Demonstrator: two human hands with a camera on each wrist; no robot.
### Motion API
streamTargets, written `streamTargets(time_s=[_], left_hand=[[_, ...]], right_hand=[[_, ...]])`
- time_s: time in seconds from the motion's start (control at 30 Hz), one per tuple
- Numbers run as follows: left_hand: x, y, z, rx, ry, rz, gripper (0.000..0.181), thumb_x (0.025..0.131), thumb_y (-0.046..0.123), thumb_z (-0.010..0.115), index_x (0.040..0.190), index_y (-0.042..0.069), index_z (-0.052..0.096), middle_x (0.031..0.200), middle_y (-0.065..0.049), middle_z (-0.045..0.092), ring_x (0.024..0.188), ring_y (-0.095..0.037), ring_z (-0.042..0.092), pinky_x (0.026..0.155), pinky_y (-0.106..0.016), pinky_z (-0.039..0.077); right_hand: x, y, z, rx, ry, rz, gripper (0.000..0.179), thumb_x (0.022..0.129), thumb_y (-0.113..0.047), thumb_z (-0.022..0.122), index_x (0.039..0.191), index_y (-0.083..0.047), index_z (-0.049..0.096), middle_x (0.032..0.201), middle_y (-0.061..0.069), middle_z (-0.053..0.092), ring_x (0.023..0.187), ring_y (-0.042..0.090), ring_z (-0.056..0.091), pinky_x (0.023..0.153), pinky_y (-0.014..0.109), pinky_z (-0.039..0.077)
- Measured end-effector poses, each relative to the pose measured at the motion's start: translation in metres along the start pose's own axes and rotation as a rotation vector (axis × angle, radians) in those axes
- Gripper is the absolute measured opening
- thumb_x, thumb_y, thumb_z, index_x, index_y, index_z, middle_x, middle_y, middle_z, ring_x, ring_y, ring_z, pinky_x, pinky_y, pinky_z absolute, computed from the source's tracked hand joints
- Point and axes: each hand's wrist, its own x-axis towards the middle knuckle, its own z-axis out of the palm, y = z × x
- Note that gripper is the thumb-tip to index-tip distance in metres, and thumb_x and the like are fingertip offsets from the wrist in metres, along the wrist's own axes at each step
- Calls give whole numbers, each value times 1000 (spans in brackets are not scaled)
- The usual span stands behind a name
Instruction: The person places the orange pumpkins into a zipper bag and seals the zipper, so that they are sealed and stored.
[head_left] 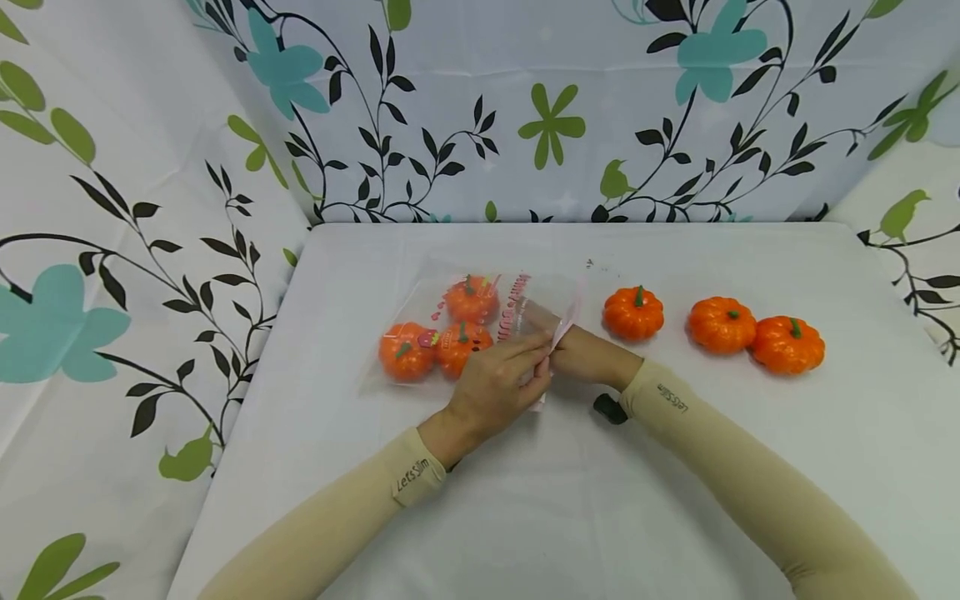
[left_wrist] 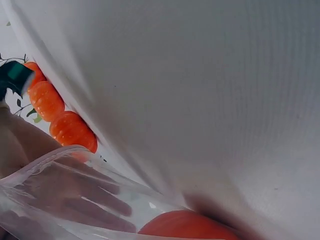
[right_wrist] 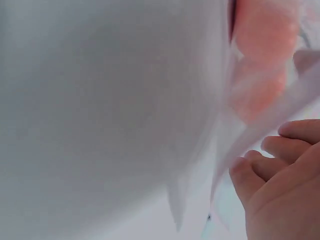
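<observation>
A clear plastic bag [head_left: 412, 292] with pink printing lies on the table, holding three small orange toy pumpkins [head_left: 405, 352] at its left end. My left hand [head_left: 498, 383] pinches the bag's edge near its mouth, at the right end. My right hand [head_left: 592, 354] reaches through the mouth into the bag. In the left wrist view, the right hand [left_wrist: 75, 192] shows through the film with its fingers stretched out and apart, holding nothing. One pumpkin [left_wrist: 187, 226] lies beyond its fingertips there.
To the right of the bag stand a single toy pumpkin [head_left: 633, 313] and a touching pair of pumpkins [head_left: 722, 325]. A black wrist device [head_left: 610, 408] sits below my right wrist. The white-covered table [head_left: 525, 517] meets a leaf-patterned curtain [head_left: 450, 108] at the back.
</observation>
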Motion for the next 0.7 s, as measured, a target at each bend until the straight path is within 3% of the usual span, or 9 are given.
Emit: streamTargets(time_s=[0.23, 0.43, 0.53, 0.7], left_hand=[[2, 1, 1, -8, 1, -33, 20, 85, 2, 69, 102, -4, 78, 112, -12, 74, 102, -21, 73, 91, -24, 54], [3, 2, 2, -17, 5, -49, 17, 85, 2, 70, 99, -4, 79, 111, -11, 75, 101, -20, 73, 90, -24, 54], [3, 3, 4, -24, 15, -56, 17, 85, 1, 69, 99, -4, 79, 110, -11, 75, 101, -20, 73, 90, -25, 55], [4, 4, 6, -28, 19, -68, 18, 84, 1, 70, 99, -3, 79, 110, -11, 75, 100, -20, 73, 89, -25, 55]], right_hand=[[-51, -5, -18, -180, 107, 73, 78, 98, -36, 66, 161, -11, 27, 165, 5, 28, 150, 28, 26, 119, 55, 25], [-89, -2, -43, -306, 272, 73, 84, 89, -39, 77, 158, -15, 36, 161, 5, 37, 143, 32, 40, 113, 58, 35], [-98, 1, -55, -337, 390, 69, 95, 83, -35, 84, 160, -21, 31, 162, 4, 34, 146, 32, 34, 112, 62, 34], [-99, 2, -72, -294, 532, 78, 124, 72, -27, 93, 164, -26, 10, 169, 2, 12, 153, 31, 16, 112, 67, 26]])
